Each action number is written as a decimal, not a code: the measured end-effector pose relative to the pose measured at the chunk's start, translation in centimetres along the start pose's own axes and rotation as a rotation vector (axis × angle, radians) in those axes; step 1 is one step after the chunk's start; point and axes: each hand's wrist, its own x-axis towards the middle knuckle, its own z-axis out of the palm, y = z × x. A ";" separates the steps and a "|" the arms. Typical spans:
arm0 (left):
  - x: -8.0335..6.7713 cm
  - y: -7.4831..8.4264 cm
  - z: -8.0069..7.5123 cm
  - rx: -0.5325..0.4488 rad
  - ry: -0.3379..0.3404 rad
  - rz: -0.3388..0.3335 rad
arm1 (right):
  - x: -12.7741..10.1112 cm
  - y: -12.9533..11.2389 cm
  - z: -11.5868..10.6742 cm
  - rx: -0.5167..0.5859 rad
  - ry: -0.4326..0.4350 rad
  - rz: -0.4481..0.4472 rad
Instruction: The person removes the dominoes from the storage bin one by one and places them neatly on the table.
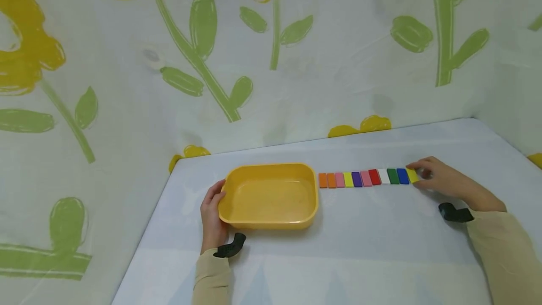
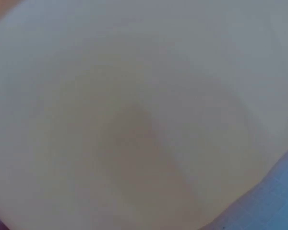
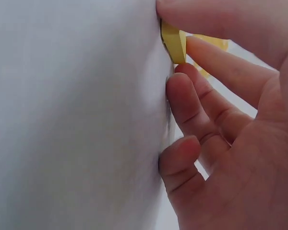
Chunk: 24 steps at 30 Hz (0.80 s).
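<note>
A yellow rectangular tub stands on the table, nothing lying in it. My left hand grips its left side, with fingers and thumb at the rim. To the tub's right runs a straight row of small coloured blocks: orange, pink, yellow, purple, red, white, green and blue. At the row's right end my right hand pinches a yellow block beside the blue one. The right wrist view shows this yellow block between thumb and fingertips, low against the tabletop. The left wrist view is a pale blur.
A white cloth covers the table. Behind it and at both sides hang pale curtains printed with yellow flowers and green leaves. Dark devices are strapped to the left wrist and right wrist.
</note>
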 end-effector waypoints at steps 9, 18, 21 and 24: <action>0.2 -0.1 -0.1 0.005 -0.022 0.010 | 0.4 0.2 -0.1 0.013 0.002 0.013; 0.2 0.0 -0.4 0.022 -0.032 0.029 | 0.8 0.0 0.0 0.011 0.009 0.023; 0.2 -0.1 -0.5 0.001 -0.046 0.030 | 0.8 -0.1 -0.2 0.015 0.009 0.017; 0.2 -0.3 -0.4 -0.034 -0.086 0.046 | 0.6 0.3 -0.4 0.005 0.008 0.013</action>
